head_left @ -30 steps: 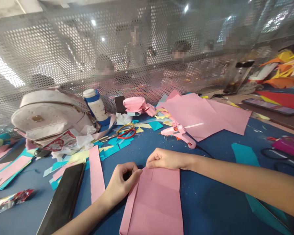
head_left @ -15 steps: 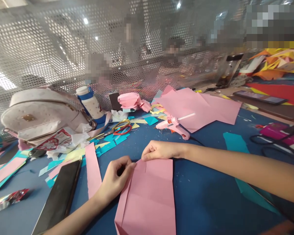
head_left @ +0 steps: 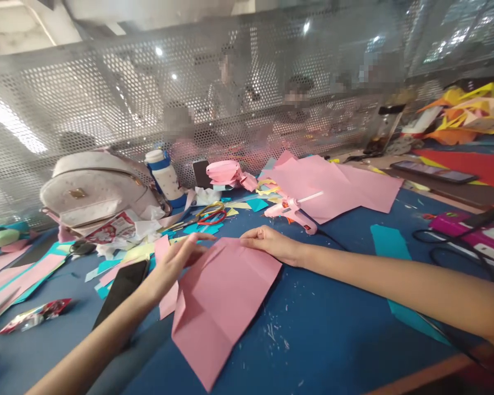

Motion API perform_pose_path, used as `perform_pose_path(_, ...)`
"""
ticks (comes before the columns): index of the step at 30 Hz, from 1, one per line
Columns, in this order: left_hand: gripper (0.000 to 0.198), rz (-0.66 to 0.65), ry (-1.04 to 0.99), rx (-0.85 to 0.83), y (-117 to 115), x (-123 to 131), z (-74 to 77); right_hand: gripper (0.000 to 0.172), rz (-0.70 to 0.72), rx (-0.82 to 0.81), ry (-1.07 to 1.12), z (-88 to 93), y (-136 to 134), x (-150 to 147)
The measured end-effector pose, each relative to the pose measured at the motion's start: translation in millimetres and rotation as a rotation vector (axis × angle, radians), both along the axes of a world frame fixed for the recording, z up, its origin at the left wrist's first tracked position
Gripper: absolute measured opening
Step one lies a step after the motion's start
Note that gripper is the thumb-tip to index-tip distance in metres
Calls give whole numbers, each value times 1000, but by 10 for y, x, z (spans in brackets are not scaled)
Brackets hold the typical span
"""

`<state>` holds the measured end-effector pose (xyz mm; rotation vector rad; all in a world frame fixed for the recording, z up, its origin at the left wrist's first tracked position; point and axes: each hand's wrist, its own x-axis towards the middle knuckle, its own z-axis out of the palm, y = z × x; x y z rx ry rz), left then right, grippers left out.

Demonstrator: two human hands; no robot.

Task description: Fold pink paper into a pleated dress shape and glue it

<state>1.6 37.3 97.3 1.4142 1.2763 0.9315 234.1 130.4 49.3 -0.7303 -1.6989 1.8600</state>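
Note:
A folded sheet of pink paper (head_left: pixel 224 291) lies at a slant over the blue table, with creases and a lifted fold along its left side. At its top edge my right hand (head_left: pixel 274 242) is closed, pinching the paper between thumb and fingers. By the upper left edge, my left hand (head_left: pixel 185 251) has its fingers stretched out and apart, close to the paper; part of its fingertips is hard to make out. A strip of pink paper (head_left: pixel 168 302) lies partly under my left forearm. Beyond my hands rests a pink glue gun (head_left: pixel 292 213) with a glue stick in it.
Scissors (head_left: pixel 203 215) lie among paper scraps. A backpack (head_left: pixel 94 189), a bottle (head_left: pixel 164 178) and a large pink sheet (head_left: pixel 337 184) stand or lie along the mesh panel. A black phone (head_left: pixel 121 291) is at left, a magenta power strip (head_left: pixel 469 233) with cables at right.
The pink paper has turned and shifted up and left, its lower end now pointing down-left. My left hand has loosened from its pinch; my right hand still grips the top edge. The view has shifted slightly.

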Motion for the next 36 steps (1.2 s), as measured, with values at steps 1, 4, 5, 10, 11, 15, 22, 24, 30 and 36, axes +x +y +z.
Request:
perform_pose_path(1, 55, 26, -3, -9, 16, -79, 62, 39, -58, -16, 28, -13, -4, -11)
perform_pose_path(4, 51, 136, 1, -59, 73, -299, 137, 38, -212, -58, 88, -50, -19, -37)
perform_pose_path(5, 50, 140, -34, -140, 92, -357, 127, 37, -247, -70, 101, -56, -26, -43)
perform_pose_path(10, 36, -101, -127, -346, 149, -454, -4, 34, -254, -122, 113, -19, -49, -43)
perform_pose_path(11, 35, -123, -124, -352, 150, -442, -22, 34, -228, -134, 105, -3, -42, -37)
perform_pose_path(15, 36, -148, -88, -369, 134, -388, -48, 39, -78, -183, 42, 50, 27, 2)
perform_pose_path(22, 35, -203, 83, -331, 118, -397, -90, 40, 81, -92, -59, 59, 77, 15)
perform_pose_path(24, 39, -181, 118, -321, 108, -379, -116, 41, 73, -66, -61, 53, 59, -2)
perform_pose_path(30, 48, -67, 154, -283, 63, -252, -112, 42, 62, 23, -84, 56, 36, -11)
perform_pose_path(36, 49, -41, 111, -234, 33, -174, -45, 44, 126, 87, -103, 117, -22, -2)
